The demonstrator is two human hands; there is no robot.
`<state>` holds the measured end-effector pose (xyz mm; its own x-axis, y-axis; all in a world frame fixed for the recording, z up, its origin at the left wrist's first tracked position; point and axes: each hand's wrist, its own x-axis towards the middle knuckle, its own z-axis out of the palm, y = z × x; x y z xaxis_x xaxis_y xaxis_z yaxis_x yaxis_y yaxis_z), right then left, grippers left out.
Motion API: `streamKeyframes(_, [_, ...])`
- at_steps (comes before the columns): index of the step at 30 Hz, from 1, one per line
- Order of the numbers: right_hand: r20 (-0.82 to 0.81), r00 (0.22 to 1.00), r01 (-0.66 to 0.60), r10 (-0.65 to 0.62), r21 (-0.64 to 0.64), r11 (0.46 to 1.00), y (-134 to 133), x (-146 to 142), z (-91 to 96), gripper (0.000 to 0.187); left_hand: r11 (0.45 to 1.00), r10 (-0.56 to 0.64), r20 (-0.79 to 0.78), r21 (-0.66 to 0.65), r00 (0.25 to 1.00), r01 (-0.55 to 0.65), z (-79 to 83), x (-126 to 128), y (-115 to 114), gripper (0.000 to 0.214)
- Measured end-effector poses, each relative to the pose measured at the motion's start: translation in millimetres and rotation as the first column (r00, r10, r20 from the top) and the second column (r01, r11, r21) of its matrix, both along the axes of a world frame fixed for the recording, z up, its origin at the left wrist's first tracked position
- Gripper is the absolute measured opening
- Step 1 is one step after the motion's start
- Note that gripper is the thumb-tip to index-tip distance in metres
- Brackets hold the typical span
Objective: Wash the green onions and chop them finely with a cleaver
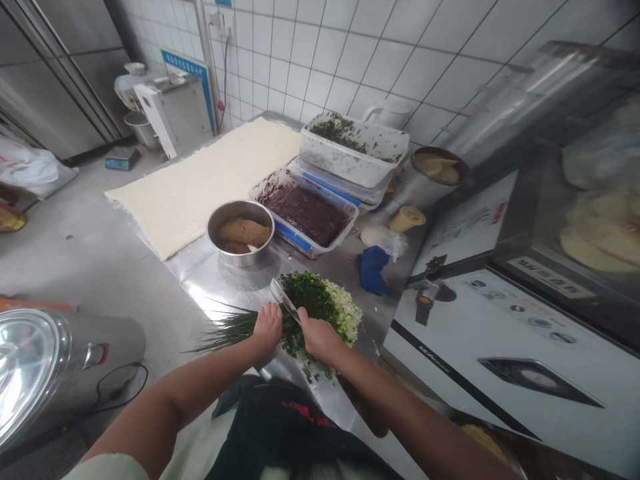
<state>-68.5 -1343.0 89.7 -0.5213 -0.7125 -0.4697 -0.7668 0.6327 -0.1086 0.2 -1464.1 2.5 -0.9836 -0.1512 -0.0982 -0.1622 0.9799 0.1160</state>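
Note:
My right hand (319, 337) is closed round the handle of a knife (285, 298), whose blade points away from me and to the left. Just left of the blade, my left hand (269, 325) presses down on a bunch of green onions (233, 328), fingers curled over the stalks. The long green tips spread out to the left past the table edge. To the right of the knife lies a heap of chopped green onion (320, 300), dark green on its left side and pale on its right. Some cut bits are scattered towards my apron.
A round metal bowl (241, 260) of brown filling stands beyond my hands, beside a plastic tub (345, 233) of dark paste. Behind are a tub of chopped greens (313, 150) and a wide dough sheet (200, 180). A blue cloth (373, 270) and white machine (500, 347) are on the right.

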Motion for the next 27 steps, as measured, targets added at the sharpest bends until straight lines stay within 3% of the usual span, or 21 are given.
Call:
streamKeyframes(6, [-0.022,0.987,0.158,-0.160,-0.048,0.986,-44.1,-8.2,-13.8,0.043,0.999,0.032,0.000,-0.018,0.999,-0.032,0.0,-0.9,1.9,0.026])
streamKeyframes(9, [-0.032,0.957,0.285,-0.288,-0.073,0.956,-41.0,-11.6,-13.8,0.033,0.993,0.116,-0.027,-0.025,0.993,-0.116,-0.6,2.0,4.9,0.026])
streamKeyframes(12, [-0.008,0.938,0.343,-0.346,-0.124,0.931,-20.6,-14.3,-6.3,0.029,0.983,0.180,-0.074,-0.018,0.981,-0.181,-1.2,4.5,7.3,0.039])
streamKeyframes(20, [-0.029,0.995,0.095,-0.097,-0.074,0.993,24.9,10.8,31.5,0.036,0.977,0.209,-0.067,-0.035,0.976,-0.212,3.4,4.8,9.4,0.056])
streamKeyframes(27, [0.019,0.999,-0.032,0.032,0.023,0.999,28.5,15.8,14.8,0.049,0.981,0.177,-0.039,-0.076,0.983,-0.180,2.4,3.1,9.9,0.035])
